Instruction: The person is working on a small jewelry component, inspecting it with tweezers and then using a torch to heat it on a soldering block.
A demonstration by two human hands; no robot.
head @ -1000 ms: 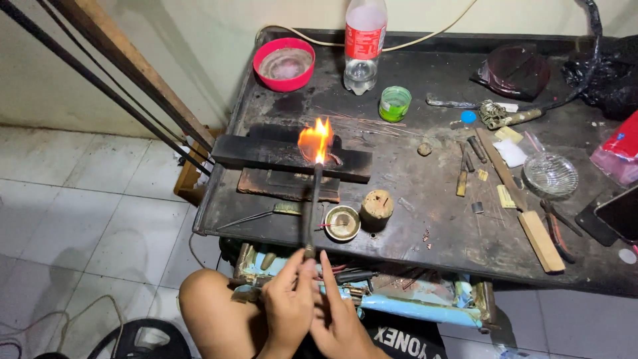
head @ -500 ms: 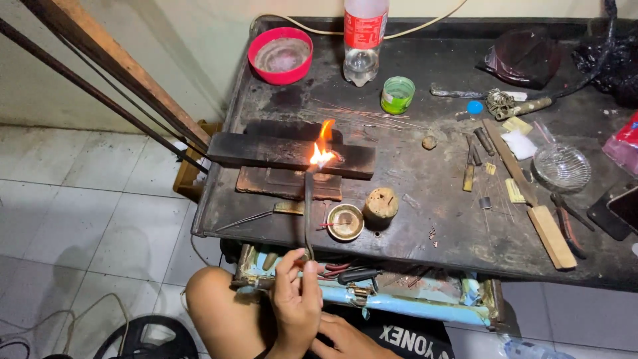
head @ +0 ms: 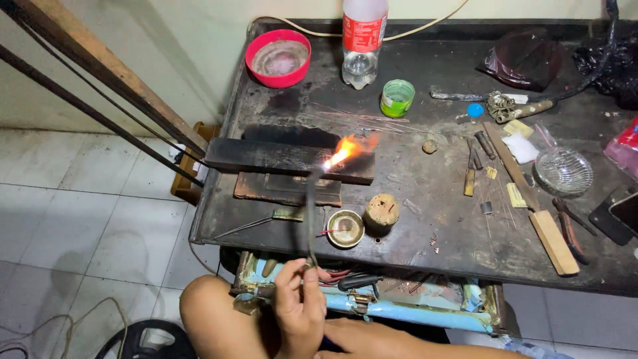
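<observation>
Far out to the left of the hands, long dark rods (head: 93, 110) and a wooden batten leaned across the tiled floor toward the worktop (head: 425, 252); their ends lay close to the charred black block (head: 279, 158), and a knock there could have shifted the block under the flame.

The left hand (head: 300, 302) was closed around the lower end of a thin blowpipe torch (head: 310, 219), which rose straight up and away from it. Its tip threw an orange flame (head: 351, 147) onto the right end of the block, well beyond the fingers. The flame leaned rightward past the block's edge, so a wavering grip would probably have sent it over the fine wires scattered on the worktop behind it, or scorched the wood.

Just above the hand sat a small brass dish (head: 346, 228) and a cork-like stub (head: 383, 211), both near the pipe; a slip might have tipped them.

The right hand (head: 362, 334) lay low and to the right, resting flat at the lap, apparently holding nothing, though its fingers were partly cut off. A bare knee beside the left hand sat beneath the worktop's edge, exposed to anything hot that dropped.

Farther right, a plastic bottle (head: 362, 40) and green cup (head: 397, 98) stood clear of the heat.
</observation>
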